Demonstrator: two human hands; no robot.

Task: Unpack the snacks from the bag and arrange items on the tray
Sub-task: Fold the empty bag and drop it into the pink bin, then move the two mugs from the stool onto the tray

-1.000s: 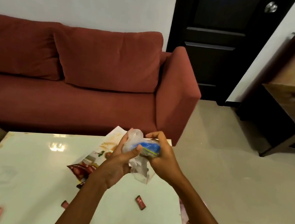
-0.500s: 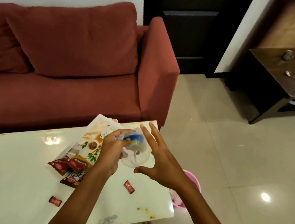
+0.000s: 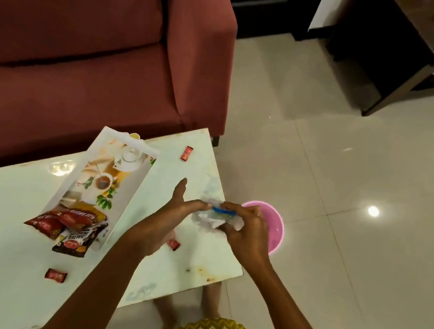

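Several snack packets (image 3: 68,224) overlap on the near end of the printed tray (image 3: 124,179), left of the hands. A clear plastic bag (image 3: 206,220) holding a blue packet (image 3: 224,211) is crumpled between them. The right hand (image 3: 248,233) pinches it with curled fingers and the left hand (image 3: 166,218) touches it with straight fingers, over the table's (image 3: 3,246) right edge, with a pink bucket (image 3: 275,228) just beyond.

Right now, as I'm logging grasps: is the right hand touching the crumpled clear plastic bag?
Touching. The head view shows the right hand gripping the crumpled clear plastic bag, its fingers curled round it.
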